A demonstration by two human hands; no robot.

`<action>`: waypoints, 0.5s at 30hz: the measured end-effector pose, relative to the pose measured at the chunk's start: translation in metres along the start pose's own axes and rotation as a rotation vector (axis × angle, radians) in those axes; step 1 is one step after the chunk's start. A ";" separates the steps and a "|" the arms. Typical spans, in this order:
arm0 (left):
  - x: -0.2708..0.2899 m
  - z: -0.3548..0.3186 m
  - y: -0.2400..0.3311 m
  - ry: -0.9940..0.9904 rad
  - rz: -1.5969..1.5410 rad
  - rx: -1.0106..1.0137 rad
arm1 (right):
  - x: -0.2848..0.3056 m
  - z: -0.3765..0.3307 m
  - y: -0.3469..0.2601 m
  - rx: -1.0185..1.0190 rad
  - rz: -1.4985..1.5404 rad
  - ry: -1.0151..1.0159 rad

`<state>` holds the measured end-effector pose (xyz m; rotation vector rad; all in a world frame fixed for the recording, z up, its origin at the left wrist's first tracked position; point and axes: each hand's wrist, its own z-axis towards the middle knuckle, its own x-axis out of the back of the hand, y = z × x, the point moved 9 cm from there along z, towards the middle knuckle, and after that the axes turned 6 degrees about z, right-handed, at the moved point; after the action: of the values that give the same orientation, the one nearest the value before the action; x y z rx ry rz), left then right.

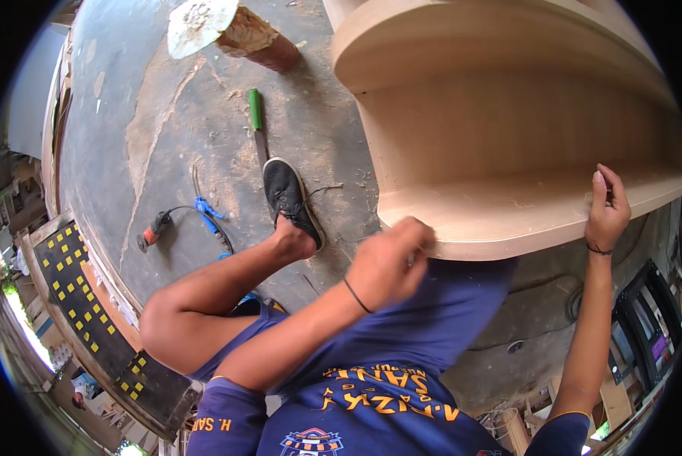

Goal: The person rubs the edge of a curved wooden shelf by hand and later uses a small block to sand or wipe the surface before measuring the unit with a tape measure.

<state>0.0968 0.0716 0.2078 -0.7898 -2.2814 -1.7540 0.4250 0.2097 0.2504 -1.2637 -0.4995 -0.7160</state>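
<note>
Pale wood forms the curved cabinet piece [501, 152], at whose lower rim the left hand [386, 262] presses half-curled and blurred, while the right hand [607, 209] grips that rim farther along, arm raised straight.

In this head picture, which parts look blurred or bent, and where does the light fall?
Head view: the left hand is smeared by motion blur at the wooden piece's rim; the right hand on that rim is sharp; straight edges bow toward the round black border; soft daylight leaves the dusty floor evenly lit, with shade under the wooden piece.
</note>
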 end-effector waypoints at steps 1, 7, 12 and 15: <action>0.001 -0.002 0.017 0.043 0.078 -0.057 | 0.000 0.000 0.002 -0.003 -0.002 -0.003; -0.002 0.003 0.031 0.164 0.073 -0.116 | 0.002 -0.001 0.016 0.011 -0.026 -0.045; -0.001 0.004 0.009 0.073 0.018 -0.113 | 0.002 -0.001 0.016 -0.044 -0.048 -0.077; 0.000 0.008 0.001 -0.012 -0.023 -0.098 | -0.005 -0.002 0.013 -0.015 -0.012 -0.079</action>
<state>0.0991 0.0787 0.2062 -0.7966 -2.2351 -1.8891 0.4309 0.2100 0.2380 -1.3081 -0.5675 -0.6830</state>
